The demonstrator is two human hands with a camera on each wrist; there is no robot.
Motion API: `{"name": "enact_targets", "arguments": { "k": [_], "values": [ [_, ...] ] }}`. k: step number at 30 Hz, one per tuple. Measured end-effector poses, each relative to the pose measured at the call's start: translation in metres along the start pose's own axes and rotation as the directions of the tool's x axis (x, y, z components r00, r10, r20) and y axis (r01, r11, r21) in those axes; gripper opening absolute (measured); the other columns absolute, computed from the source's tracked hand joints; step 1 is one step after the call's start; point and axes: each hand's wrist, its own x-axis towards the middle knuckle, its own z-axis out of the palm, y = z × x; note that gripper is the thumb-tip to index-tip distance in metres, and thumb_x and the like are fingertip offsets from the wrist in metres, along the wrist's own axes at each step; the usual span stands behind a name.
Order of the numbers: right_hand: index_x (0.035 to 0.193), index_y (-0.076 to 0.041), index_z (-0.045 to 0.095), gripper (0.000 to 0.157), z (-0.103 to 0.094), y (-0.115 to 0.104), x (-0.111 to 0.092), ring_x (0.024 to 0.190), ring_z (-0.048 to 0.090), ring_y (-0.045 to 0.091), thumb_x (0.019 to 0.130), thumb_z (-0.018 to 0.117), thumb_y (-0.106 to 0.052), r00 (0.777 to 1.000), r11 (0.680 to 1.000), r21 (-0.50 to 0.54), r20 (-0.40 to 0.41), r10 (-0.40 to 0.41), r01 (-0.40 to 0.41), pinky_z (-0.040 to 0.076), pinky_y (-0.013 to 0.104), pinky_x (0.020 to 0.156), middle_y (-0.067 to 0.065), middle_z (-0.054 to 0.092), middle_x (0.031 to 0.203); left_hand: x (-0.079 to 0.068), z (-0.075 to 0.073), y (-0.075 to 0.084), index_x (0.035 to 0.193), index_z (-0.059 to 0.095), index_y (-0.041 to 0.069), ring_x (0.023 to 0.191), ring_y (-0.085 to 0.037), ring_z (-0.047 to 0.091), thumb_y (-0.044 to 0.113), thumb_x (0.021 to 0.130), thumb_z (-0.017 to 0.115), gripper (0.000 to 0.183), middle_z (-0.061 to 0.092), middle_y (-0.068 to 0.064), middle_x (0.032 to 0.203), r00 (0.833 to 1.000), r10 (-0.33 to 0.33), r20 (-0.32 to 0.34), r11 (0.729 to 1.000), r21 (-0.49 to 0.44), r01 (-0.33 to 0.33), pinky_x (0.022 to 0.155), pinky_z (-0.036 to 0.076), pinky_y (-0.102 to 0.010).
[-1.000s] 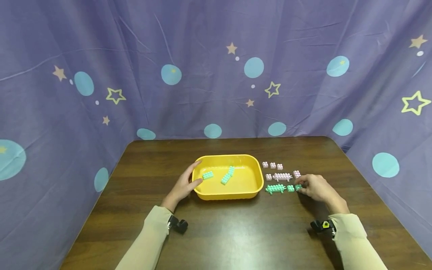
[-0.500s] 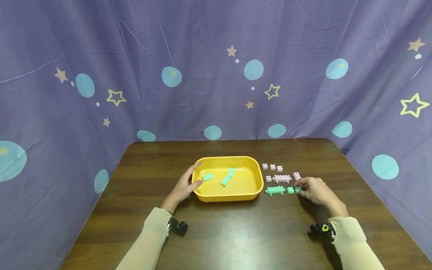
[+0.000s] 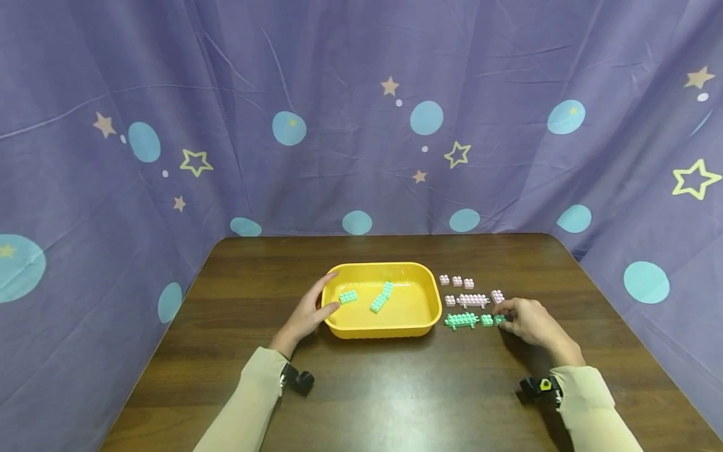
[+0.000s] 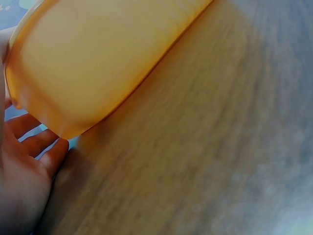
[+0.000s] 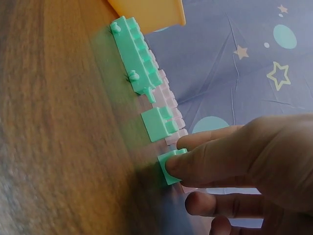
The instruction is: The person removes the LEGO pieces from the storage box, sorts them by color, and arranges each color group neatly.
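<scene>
In the head view my left hand (image 3: 305,315) holds the left end of a yellow tray (image 3: 381,329), thumb at the rim; the left wrist view shows its fingers against the tray's outer wall. Several green toy bricks (image 3: 348,297) lie inside. To the right of the tray, my right hand (image 3: 531,321) pinches a small green brick (image 5: 169,169) between thumb and fingers, the fingers partly covering it. This brick stands on the table at the right end of a row with another small green brick (image 5: 155,124) and a long green studded piece with side pegs (image 3: 462,320).
Behind the green row lie a long pink studded piece (image 3: 473,300), a small pink brick (image 3: 450,301) and a larger pink brick (image 3: 497,296). Farther back sit small pink bricks (image 3: 457,281). A purple patterned curtain (image 3: 350,125) hangs behind the brown wooden table (image 3: 373,402).
The head view has tilted slightly, so everything appears a little lower. Both hands and the bricks otherwise keep their places.
</scene>
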Motion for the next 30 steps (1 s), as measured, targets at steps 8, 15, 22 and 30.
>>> {"name": "enact_targets", "arguments": {
  "k": [8,15,22,30],
  "values": [
    [0.093,-0.017,0.074,0.024,0.0,0.0,-0.001,0.077,0.063,0.017,0.072,0.078,-0.004,1.0,1.0,0.001,-0.006,-0.009,0.009,0.049,0.038,0.068,-0.003,0.069,0.081,0.0,0.0,0.001,0.151,0.035,0.019,0.141,-0.034,0.035,0.014,0.092,0.065,0.066,0.031,-0.011,0.157,1.0,-0.003,0.001,1.0,-0.003,0.003,0.109,0.035,-0.055],
    [0.095,-0.016,0.074,0.023,-0.008,-0.001,0.0,0.077,0.063,0.017,0.074,0.078,-0.006,1.0,1.0,0.0,-0.002,-0.003,0.003,0.049,0.038,0.067,-0.001,0.069,0.082,0.0,0.0,0.002,0.15,0.036,0.019,0.143,-0.032,0.032,0.012,0.092,0.065,0.065,0.031,-0.01,0.158,1.0,-0.016,-0.004,1.0,0.013,0.017,0.112,0.032,-0.054],
    [0.1,-0.005,0.072,0.023,-0.028,-0.006,0.005,0.074,0.067,0.019,0.078,0.075,-0.004,1.0,1.0,0.022,-0.019,0.008,-0.008,0.05,0.034,0.063,0.006,0.073,0.084,0.002,-0.002,0.009,0.152,0.031,0.006,0.144,-0.041,0.027,0.006,0.093,0.063,0.067,0.026,-0.019,0.158,1.0,0.01,0.025,1.0,-0.006,-0.01,0.112,0.029,-0.058],
    [0.101,-0.007,0.072,0.021,-0.036,-0.027,0.025,0.07,0.062,0.014,0.082,0.073,-0.012,0.996,0.999,-0.02,-0.072,-0.047,0.045,0.048,0.033,0.061,0.003,0.07,0.081,-0.006,-0.004,0.041,0.15,0.031,-0.001,0.141,-0.044,0.029,0.005,0.092,0.061,0.065,0.028,-0.024,0.156,0.999,-0.005,0.047,1.0,0.01,0.005,0.111,0.03,-0.059]
  ]
}}
